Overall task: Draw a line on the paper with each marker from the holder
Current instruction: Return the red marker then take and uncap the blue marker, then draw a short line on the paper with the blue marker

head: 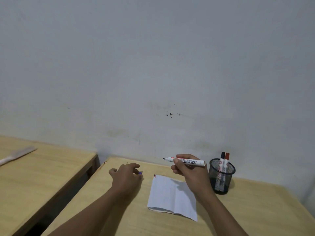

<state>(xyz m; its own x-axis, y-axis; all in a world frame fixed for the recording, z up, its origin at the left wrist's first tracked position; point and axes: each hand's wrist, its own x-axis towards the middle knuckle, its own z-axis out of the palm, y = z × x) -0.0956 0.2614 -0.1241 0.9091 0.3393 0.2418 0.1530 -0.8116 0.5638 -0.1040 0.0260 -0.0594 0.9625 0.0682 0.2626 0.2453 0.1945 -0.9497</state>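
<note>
While the right hand (187, 172) pinches an uncapped whiteboard marker (185, 161) held level above the desk (255, 210), tip pointing toward the left hand, the left hand (126, 178) hovers with fingers curled around a small purple cap (140, 173). White creased paper (172, 196) lies between the two forearms, below the right hand; short red and black marks at its far-left corner. Black mesh holder (221, 176) just right of the right hand, holding two capped markers (224, 161), one black, one red.
</note>
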